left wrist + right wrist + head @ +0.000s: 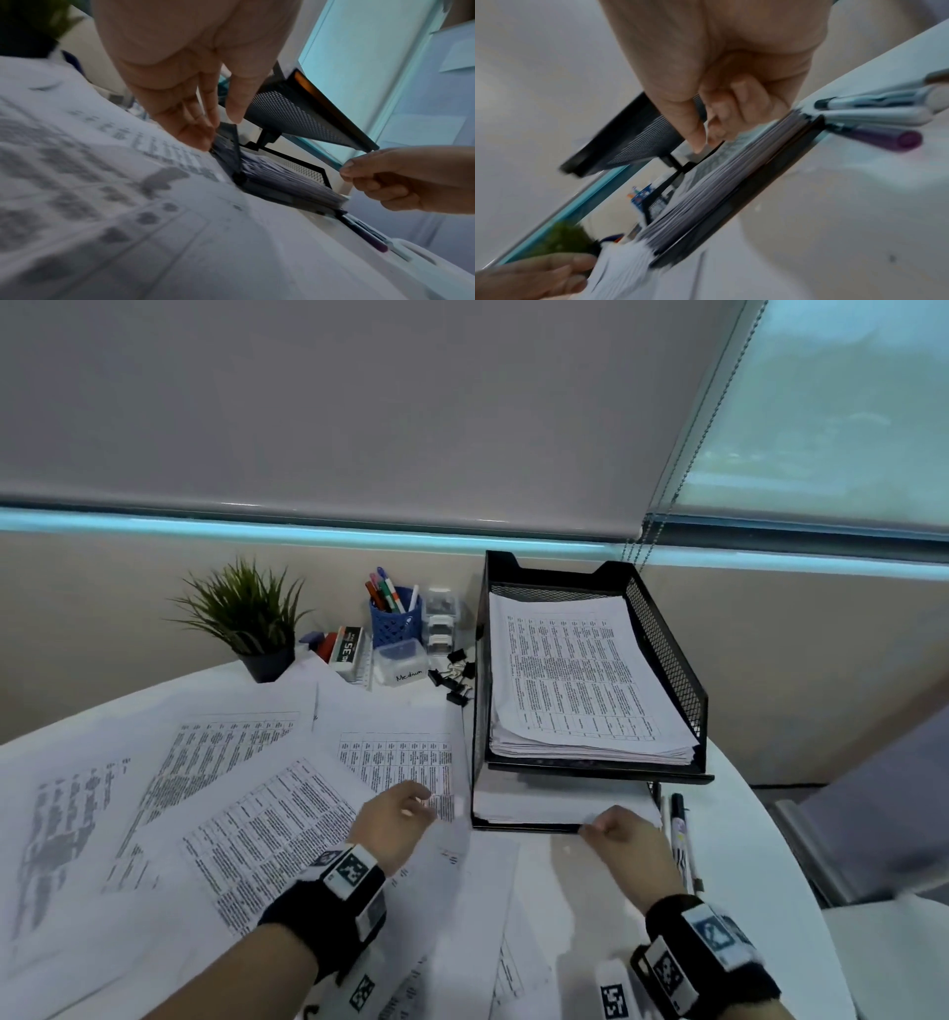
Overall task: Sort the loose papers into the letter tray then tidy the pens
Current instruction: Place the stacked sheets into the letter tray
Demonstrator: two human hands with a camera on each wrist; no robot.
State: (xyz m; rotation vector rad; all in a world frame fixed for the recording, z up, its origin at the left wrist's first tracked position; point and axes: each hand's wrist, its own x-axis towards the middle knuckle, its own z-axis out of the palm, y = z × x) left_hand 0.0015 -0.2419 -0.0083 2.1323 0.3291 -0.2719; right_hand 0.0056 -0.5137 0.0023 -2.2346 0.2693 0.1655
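Note:
A black mesh two-tier letter tray (665, 634) stands at the table's right. Its upper tier holds a thick stack of printed sheets (575, 680), and the lower tier holds another stack (539, 806). Loose printed papers (246, 814) cover the table to the left. My left hand (418, 803) lies by the tray's front left corner, fingers fairly straight, fingertips (197, 140) touching a loose sheet. My right hand (601, 829) hovers at the lower tier's front edge with thumb and fingers curled (718, 130); I see nothing held. Several pens (680, 834) lie right of the tray.
A blue pen cup (395, 621) with markers stands at the back beside a potted plant (246, 618), a small box labelled Medium (403, 665) and black binder clips (454, 677). The round table's edge (765, 819) curves close behind the pens. A window blind hangs behind.

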